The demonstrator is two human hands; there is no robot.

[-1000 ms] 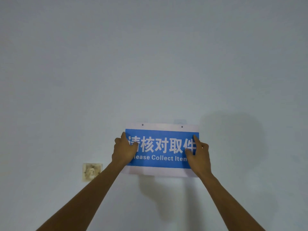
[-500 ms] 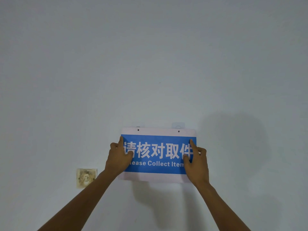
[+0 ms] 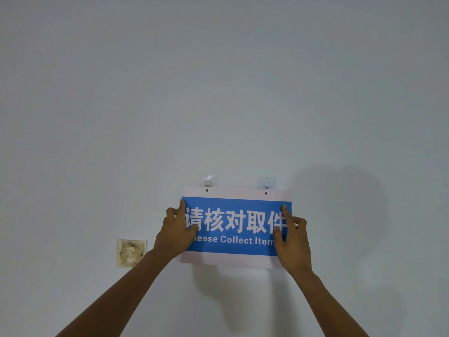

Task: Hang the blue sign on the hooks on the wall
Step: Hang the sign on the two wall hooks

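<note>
The blue sign [image 3: 234, 227], a white-bordered board with white Chinese characters and "Please Collect Item", is held flat against the pale wall. My left hand [image 3: 176, 233] grips its left edge and my right hand [image 3: 292, 242] grips its right edge. Two clear adhesive hooks, the left hook [image 3: 207, 183] and the right hook [image 3: 266, 184], stick out of the wall just above the sign's top edge. Two small holes in the sign's white top strip sit directly below the hooks, a short way under them.
A stained, yellowed switch plate [image 3: 131, 252] is set in the wall to the left of the sign. Shadows of the sign and of a head fall on the wall below and to the right.
The sign has slid down the wall with both hands, and the two hooks that it covered now show above its top edge.
</note>
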